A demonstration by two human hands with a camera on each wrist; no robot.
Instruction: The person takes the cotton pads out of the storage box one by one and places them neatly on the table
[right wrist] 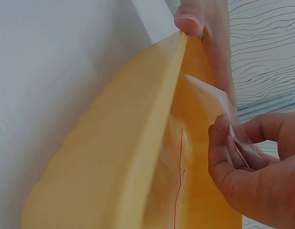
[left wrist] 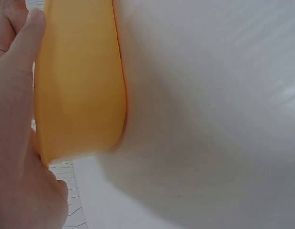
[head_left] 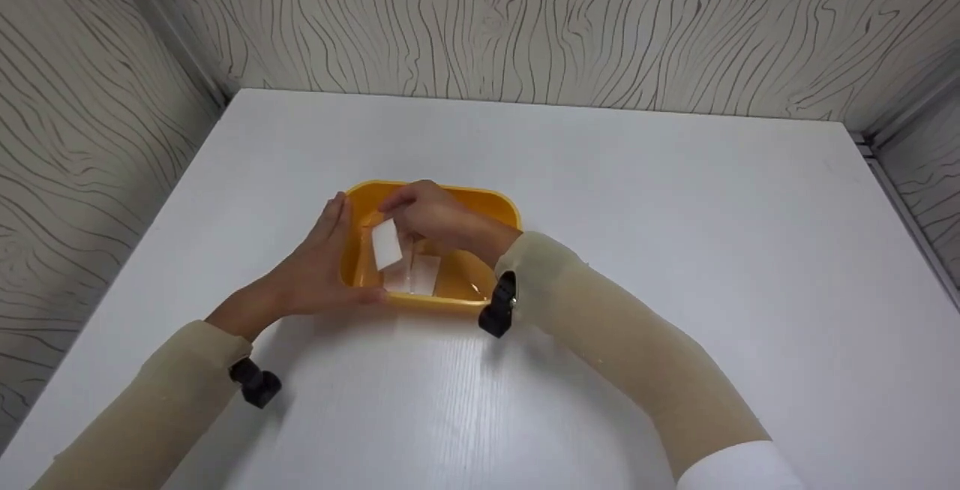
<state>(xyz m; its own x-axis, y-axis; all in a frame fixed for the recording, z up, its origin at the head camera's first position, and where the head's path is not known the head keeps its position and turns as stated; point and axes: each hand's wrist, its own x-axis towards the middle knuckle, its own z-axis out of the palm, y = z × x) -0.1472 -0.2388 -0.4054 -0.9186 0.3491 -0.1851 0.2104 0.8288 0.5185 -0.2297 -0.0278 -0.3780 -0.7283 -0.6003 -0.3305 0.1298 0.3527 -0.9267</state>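
"Across the back and down the left run walls patterned with wavy dark lines, and a white table spreads below them."

"And on the table?"

"A yellow bin, standing near the person. The left hand rests around one corner, fingers fairly straight along the end, thumb on the near rim."

"What about the right hand?"

"It reaches over the bin with its fingers bent, pinching a clear packet between thumb and fingers. So the packet lies right at the fingertips, inside the bin's mouth, with further pale pieces lower down in the bin."

"Does every view agree?"

"The head view gives a white rectangle just beside the right hand; it may be part of that packet, though the plastic is hard to make out there. Only the right wrist view shows a thin red line inside the bin, and the left wrist view adds the bin's smooth outer wall meeting the table."
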